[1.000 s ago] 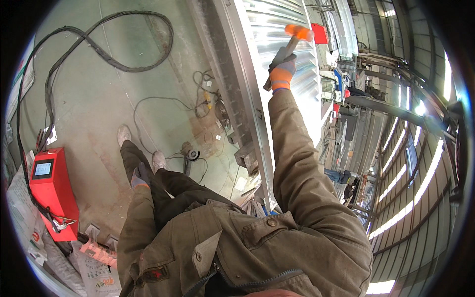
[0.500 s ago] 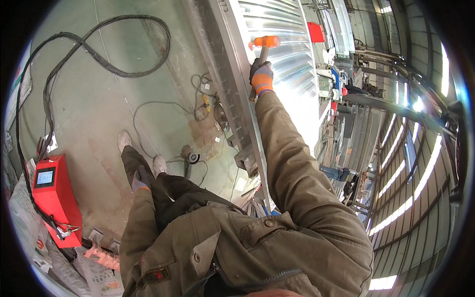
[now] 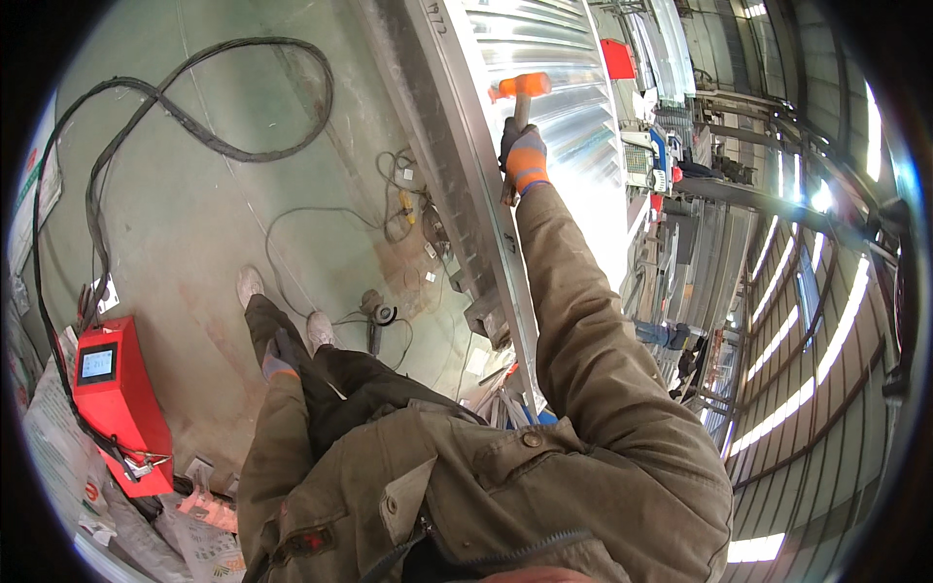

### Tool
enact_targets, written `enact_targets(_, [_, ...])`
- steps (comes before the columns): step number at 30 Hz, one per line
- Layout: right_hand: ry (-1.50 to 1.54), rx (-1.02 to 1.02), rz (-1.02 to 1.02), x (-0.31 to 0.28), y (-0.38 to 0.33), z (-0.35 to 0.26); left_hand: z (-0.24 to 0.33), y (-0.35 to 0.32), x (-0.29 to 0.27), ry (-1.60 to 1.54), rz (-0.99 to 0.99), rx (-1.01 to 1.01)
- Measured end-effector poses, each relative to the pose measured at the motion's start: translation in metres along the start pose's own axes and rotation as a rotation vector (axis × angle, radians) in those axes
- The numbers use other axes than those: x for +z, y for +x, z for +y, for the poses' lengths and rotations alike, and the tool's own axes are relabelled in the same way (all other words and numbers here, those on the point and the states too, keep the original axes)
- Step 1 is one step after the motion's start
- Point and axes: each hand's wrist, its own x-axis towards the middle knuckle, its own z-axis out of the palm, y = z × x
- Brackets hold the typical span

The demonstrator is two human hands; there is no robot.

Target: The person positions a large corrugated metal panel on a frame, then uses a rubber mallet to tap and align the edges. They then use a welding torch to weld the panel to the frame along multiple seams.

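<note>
My right hand (image 3: 526, 160), in a grey and orange work glove, is closed round the handle of a hammer with an orange head (image 3: 525, 85). The head appears over the left edge of a shiny ribbed metal panel (image 3: 559, 53), beside a long grey metal beam (image 3: 428, 107). Whether it touches the metal cannot be told. My left hand (image 3: 279, 355), gloved too, hangs low against my dark trouser leg. Its fingers blend into the dark cloth, so their pose is unclear.
A red machine with a screen (image 3: 121, 394) stands at the left, with a thick black cable (image 3: 219, 141) looping over the floor. Near my shoes lie an angle grinder (image 3: 377, 311) and thin cords. A person (image 3: 671, 335) is farther off at the right, among stacked metal profiles.
The whole view has shifted slightly. My right hand has moved a little right and toward me, still holding the hammer; its head stays over the panel's edge. My left hand is much the same.
</note>
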Motion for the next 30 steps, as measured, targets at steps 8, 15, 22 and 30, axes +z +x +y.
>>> enact_targets(8, [0.226,-0.26,0.332,-0.059,0.039,-0.118,0.003,0.025,-0.016,-0.083,-0.037,-0.016])
enact_targets(15, [-0.045,0.021,-0.082,0.015,0.049,-0.13,-0.021,0.06,-0.033,0.205,0.11,0.059])
enact_targets(22, [-0.031,0.069,-0.002,0.035,0.061,-0.119,-0.021,0.094,-0.026,-0.257,-0.042,-0.1])
enact_targets(30, [0.068,-0.215,0.176,-0.007,0.07,-0.149,0.055,0.067,-0.041,0.103,-0.001,0.153])
